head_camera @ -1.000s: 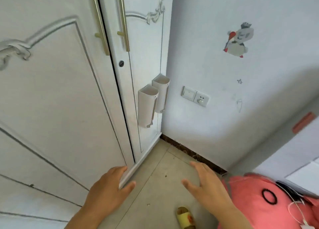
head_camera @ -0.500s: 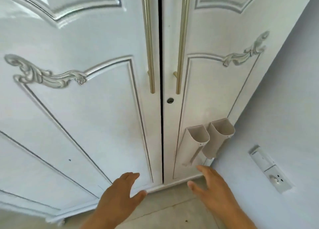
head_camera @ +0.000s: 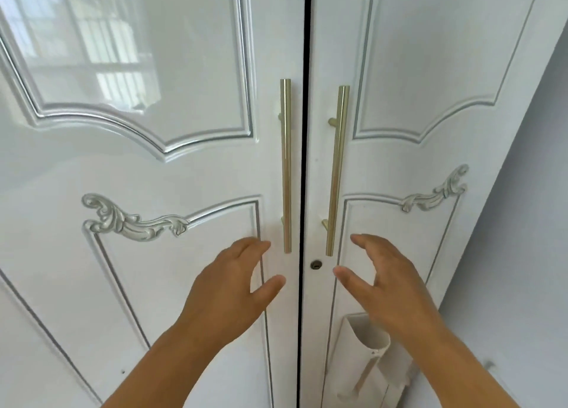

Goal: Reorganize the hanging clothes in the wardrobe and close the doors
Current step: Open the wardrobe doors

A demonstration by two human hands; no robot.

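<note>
Two white wardrobe doors fill the view, both closed, with a thin dark gap between them. The left door [head_camera: 153,168] carries a vertical brass bar handle [head_camera: 285,165]; the right door [head_camera: 415,69] has a matching handle [head_camera: 337,168] and a small keyhole [head_camera: 316,264] below it. My left hand [head_camera: 229,288] is open just below and left of the left handle, not touching it. My right hand [head_camera: 387,284] is open just right of the lower end of the right handle, holding nothing. No clothes are visible.
A white plastic holder [head_camera: 362,355] is stuck low on the right door, partly behind my right wrist. A pale wall [head_camera: 528,223] runs close along the right side of the wardrobe.
The view has tilted up from the floor to the door handles. Both hands have risen from near the door bottoms to the lower ends of the handles.
</note>
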